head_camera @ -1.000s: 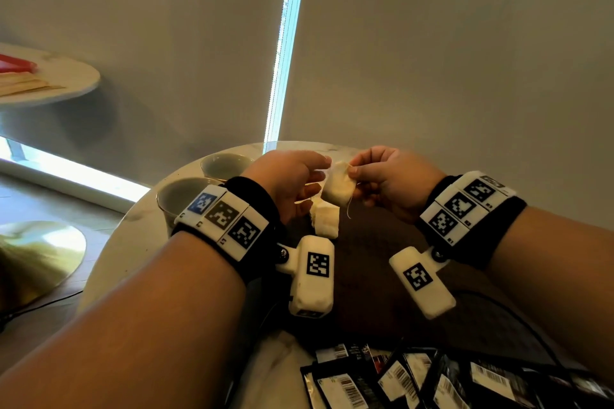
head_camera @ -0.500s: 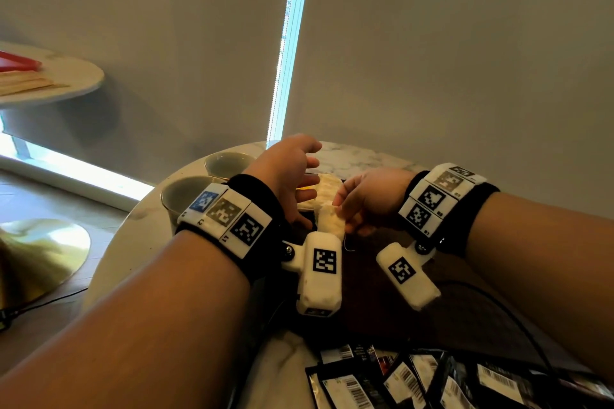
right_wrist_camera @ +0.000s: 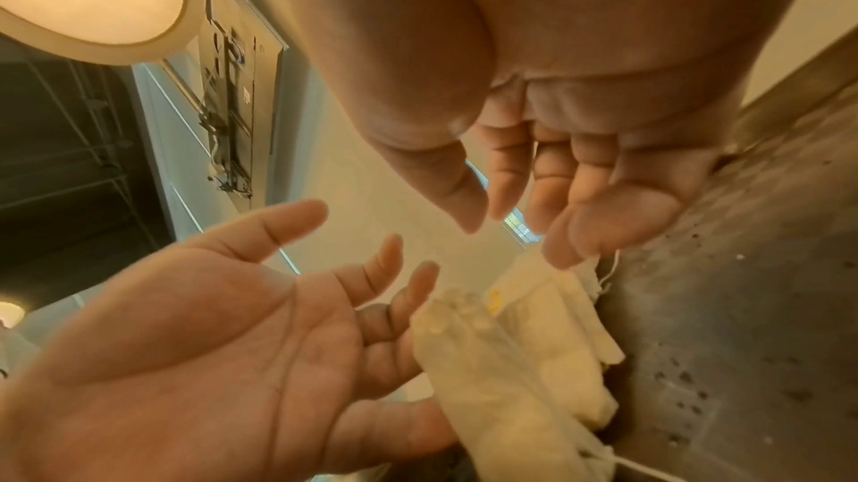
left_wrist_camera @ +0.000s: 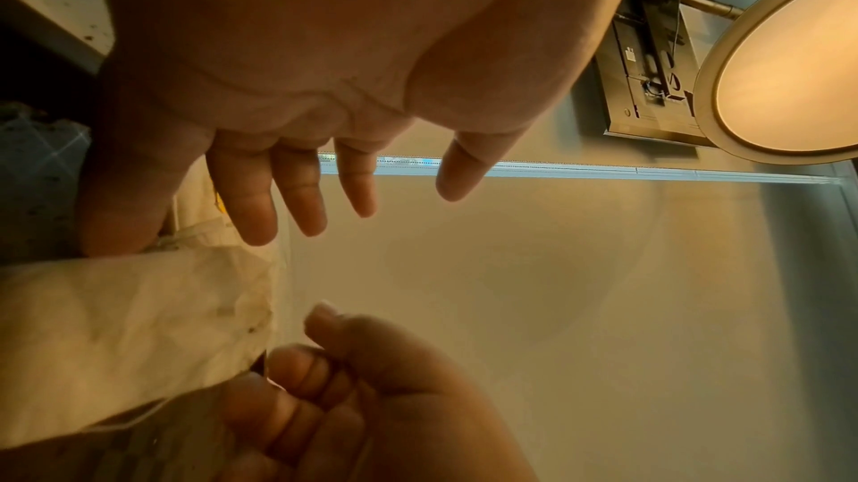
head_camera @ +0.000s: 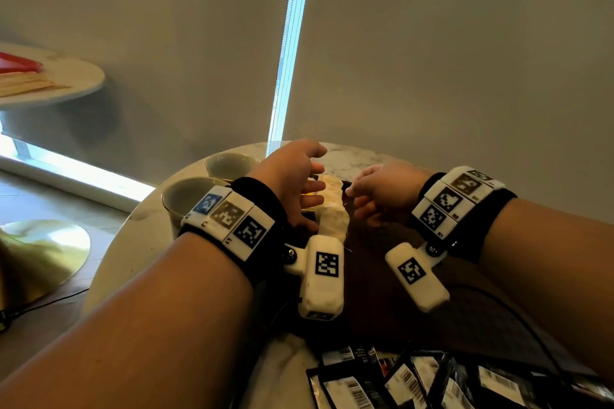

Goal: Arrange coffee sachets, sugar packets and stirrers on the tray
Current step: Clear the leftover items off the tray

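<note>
Head view: the left hand (head_camera: 292,176) hovers over the far part of a dark tray (head_camera: 382,279) on the round, marble-veined desk (head_camera: 352,156), its fingers (head_camera: 312,201) spread and straight, holding nothing. The right hand (head_camera: 382,191) sits just beside it with fingers loosely curled; whether they pinch anything cannot be told here. Between the 2 hands lie cream, crinkled paper sachets (head_camera: 332,219) in a soft heap on the tray's far end. 2 smooth, rounded cups (head_camera: 189,199) stand at the desk's left edge. Glossy black flat packets (head_camera: 432,382) with white barcode labels lie fanned at the near edge, off the tray.

Left wrist view: the left hand (left_wrist_camera: 325,60) shows an open palm, fingers (left_wrist_camera: 297,196) apart; its little finger is close against the wrinkled pale sachets (left_wrist_camera: 130,321), though contact is unclear. The right hand (left_wrist_camera: 371,398) below has fingers bent inward beside them.

Right wrist view: the right hand (right_wrist_camera: 557,86) hangs above the sachets (right_wrist_camera: 511,361), fingers (right_wrist_camera: 603,218) relaxed, slightly bent and holding nothing. A thin white string (right_wrist_camera: 608,269) trails from the heap. The left hand (right_wrist_camera: 185,343) lies palm-open alongside. The tray (right_wrist_camera: 742,306) looks finely woven.
</note>
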